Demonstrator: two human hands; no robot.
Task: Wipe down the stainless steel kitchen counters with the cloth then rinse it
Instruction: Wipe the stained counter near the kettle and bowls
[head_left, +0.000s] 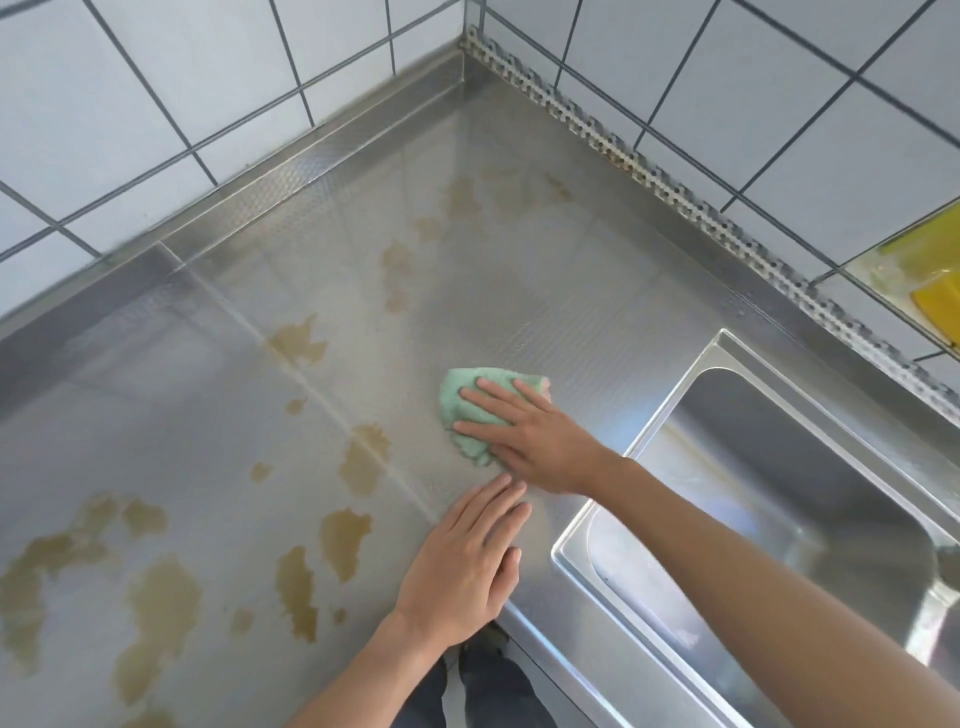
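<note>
A green cloth (460, 400) lies bunched on the stainless steel counter (519, 270), just left of the sink. My right hand (524, 434) presses flat on the cloth with straight, spread fingers. My left hand (465, 566) rests flat on the counter near its front edge, just below the right hand, holding nothing. Brownish stains (161, 608) spread over the counter, largest at the lower left, with smaller ones towards the back corner.
A steel sink basin (779, 499) is set into the counter at the right. White tiled walls (182, 78) meet in the back corner. A shelf with yellow items (930, 291) hangs on the right wall. The counter's front edge runs under my left wrist.
</note>
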